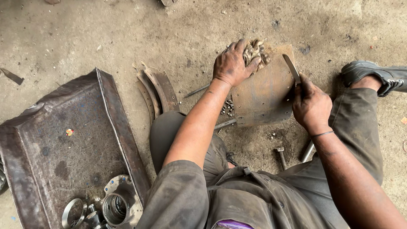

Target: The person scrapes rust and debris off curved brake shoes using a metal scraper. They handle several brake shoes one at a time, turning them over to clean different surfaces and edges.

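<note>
Left hand: clamped over a wad of small metal pieces at the plate's far edge.
Right hand: fist closed around a flat blade.
Plate: curved, rusty metal, lying on the concrete floor between the knees.
Handling: probably heavy, stiff, gritty; best gripped by its edges.

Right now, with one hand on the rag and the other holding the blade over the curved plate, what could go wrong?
1. The blade in the right hand lies close to the left hand on the rag; a slip might cut the fingers.
2. The curved plate rests on bare floor, so it may rock or slide.
3. Small loose bits beside the plate could scatter.
</note>
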